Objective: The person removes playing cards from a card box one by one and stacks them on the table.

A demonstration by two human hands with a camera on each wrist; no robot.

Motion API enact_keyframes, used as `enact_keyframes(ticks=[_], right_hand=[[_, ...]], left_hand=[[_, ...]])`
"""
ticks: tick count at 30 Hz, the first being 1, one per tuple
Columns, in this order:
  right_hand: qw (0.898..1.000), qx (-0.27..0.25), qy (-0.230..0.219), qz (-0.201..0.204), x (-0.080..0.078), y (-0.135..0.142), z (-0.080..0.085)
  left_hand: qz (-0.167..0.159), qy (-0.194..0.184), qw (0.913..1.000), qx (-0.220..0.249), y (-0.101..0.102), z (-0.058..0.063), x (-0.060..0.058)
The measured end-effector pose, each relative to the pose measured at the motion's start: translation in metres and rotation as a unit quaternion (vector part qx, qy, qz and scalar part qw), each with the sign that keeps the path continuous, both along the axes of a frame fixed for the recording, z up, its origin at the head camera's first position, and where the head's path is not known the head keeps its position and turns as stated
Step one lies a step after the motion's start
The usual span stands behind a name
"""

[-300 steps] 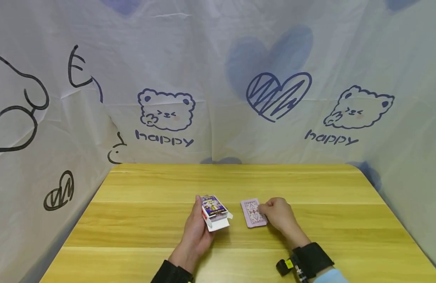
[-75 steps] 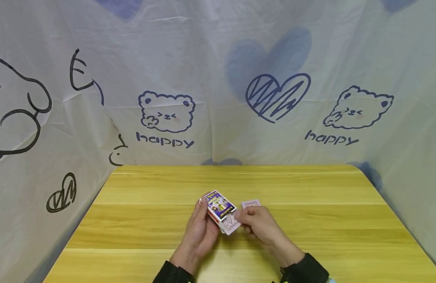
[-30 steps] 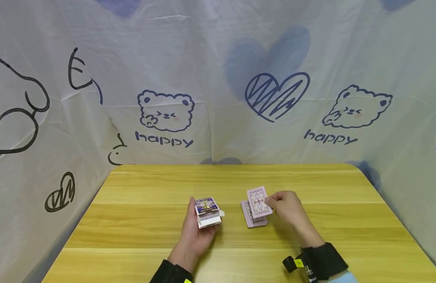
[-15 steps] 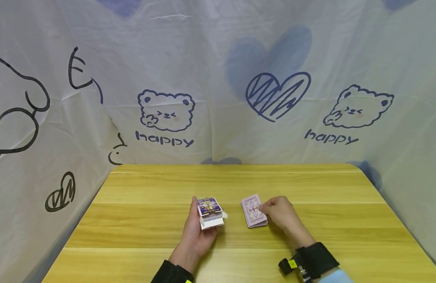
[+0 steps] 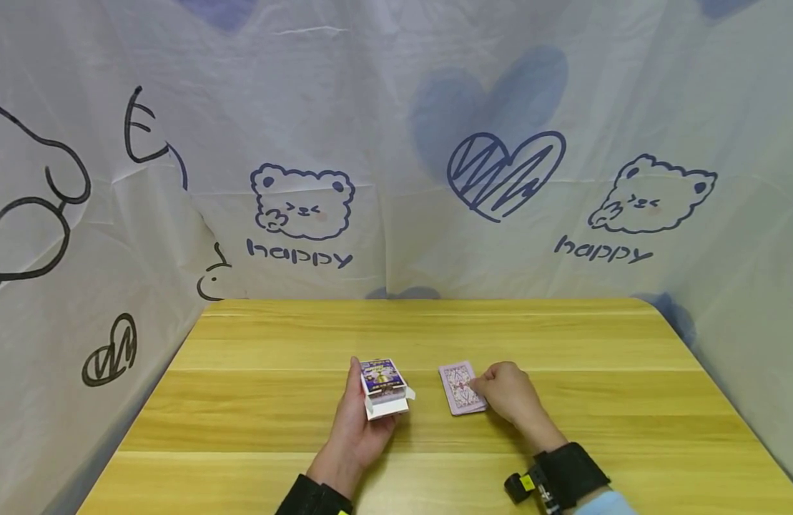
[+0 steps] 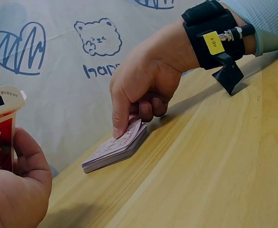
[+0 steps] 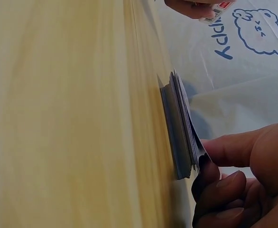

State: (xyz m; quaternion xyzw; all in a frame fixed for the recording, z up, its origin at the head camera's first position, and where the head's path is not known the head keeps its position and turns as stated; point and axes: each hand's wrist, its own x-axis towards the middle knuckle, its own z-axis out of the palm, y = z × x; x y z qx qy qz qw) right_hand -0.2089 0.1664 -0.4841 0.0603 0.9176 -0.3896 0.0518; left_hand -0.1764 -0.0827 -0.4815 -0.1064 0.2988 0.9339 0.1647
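In the head view my left hand (image 5: pixel 357 429) holds an open playing card box (image 5: pixel 380 376) with a purple and yellow front, its white flap toward me. Red sides of this box (image 6: pixel 0 137) show in the left wrist view. Right of it, a stack of playing cards (image 7: pixel 174 128) lies back-side up on the table. My right hand (image 5: pixel 510 393) pinches the right edge of the top playing card (image 5: pixel 458 383), thumb above and index finger below. That card (image 6: pixel 113 145) lies over the stack, its pinched edge bent slightly up.
The wooden table (image 5: pixel 254 408) has rounded far corners. Behind it hangs a pale cloth (image 5: pixel 396 236) with bear and heart drawings, which also closes off both sides. A black wrist strap with a small camera (image 5: pixel 517 488) sits on my right wrist.
Earlier my right hand drew cards from the box, then carried a card right to above the stack. Now it has lowered onto the stack. The left hand keeps the box, nearly still lately.
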Motion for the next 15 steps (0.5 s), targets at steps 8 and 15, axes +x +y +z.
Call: enact_keyframes(ticks=[8,15], right_hand=[[1.0,0.004,-0.001,0.005,-0.0001,-0.0011,0.0002],[1.0,0.012,0.004,0.01,0.0007,-0.0009,-0.0003]], left_hand=[[0.003,0.0,1.0,-0.006,0.0005,-0.0003,-0.0001],[0.003,-0.001,0.9999,-0.011,0.0005,-0.0001,0.0004]])
